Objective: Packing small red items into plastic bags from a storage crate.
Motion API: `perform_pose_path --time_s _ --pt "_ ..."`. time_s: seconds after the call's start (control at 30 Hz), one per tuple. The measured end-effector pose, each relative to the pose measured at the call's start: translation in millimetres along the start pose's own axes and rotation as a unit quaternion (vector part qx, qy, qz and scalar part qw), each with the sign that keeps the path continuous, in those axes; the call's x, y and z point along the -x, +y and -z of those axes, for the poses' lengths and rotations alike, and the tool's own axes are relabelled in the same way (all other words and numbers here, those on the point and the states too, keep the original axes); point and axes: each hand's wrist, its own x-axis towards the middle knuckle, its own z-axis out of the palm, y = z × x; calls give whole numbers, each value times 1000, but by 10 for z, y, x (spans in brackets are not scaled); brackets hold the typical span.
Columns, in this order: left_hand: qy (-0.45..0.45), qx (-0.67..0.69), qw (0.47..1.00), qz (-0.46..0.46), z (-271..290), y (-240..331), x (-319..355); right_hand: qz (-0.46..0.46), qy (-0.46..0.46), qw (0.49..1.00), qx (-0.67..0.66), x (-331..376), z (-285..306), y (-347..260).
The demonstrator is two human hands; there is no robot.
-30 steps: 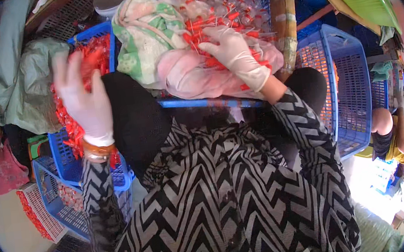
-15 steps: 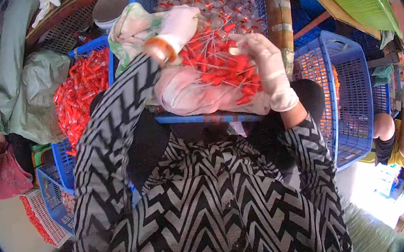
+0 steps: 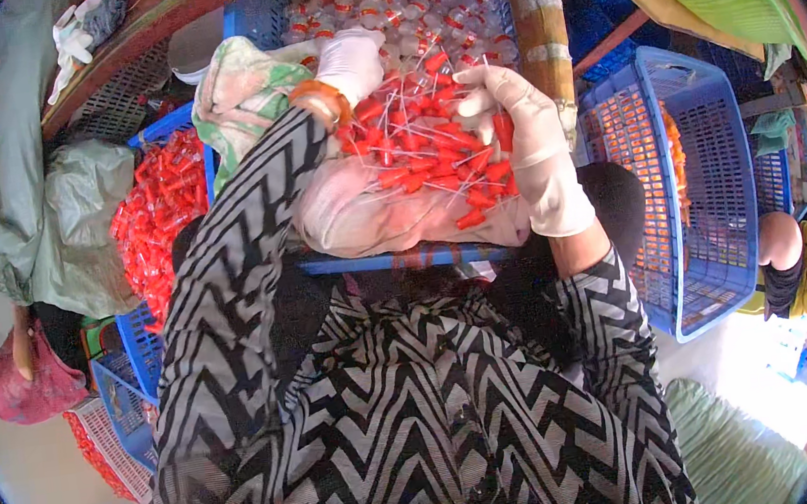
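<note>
A heap of red dropper caps point(image 3: 427, 153) with thin clear stems lies on a pinkish-white cloth point(image 3: 348, 213) in front of me. My left hand point(image 3: 352, 62), in a white glove with an orange band at the wrist, is at the heap's far left edge, close to the small clear bottles point(image 3: 373, 4). Its fingers are mostly hidden behind the back of the hand. At the heap's right side, my gloved right hand point(image 3: 531, 141) has its fingers curled inward, with a red dropper cap point(image 3: 503, 130) between them and the palm.
A blue crate point(image 3: 256, 18) holds the clear bottles. To the left are a green-patterned towel point(image 3: 248, 90) and a pile of red-capped pieces point(image 3: 155, 197). A blue basket point(image 3: 708, 184) stands right, beside a taped post point(image 3: 542, 43). People sit at both sides.
My left hand has shifted slightly left and down in the picture. My right hand stays by the heap, its fingers now more curled. The whole view has tilted a little.
</note>
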Motion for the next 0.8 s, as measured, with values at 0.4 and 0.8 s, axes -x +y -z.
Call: perform_pose_path --time_s 0.4,0.8 --pt "144 615 763 135 1180 381 830 -97 -90 990 -37 -532 -701 43" --pt "256 658 666 241 960 -32 429 -83 -100 991 -18 -336 -911 100"
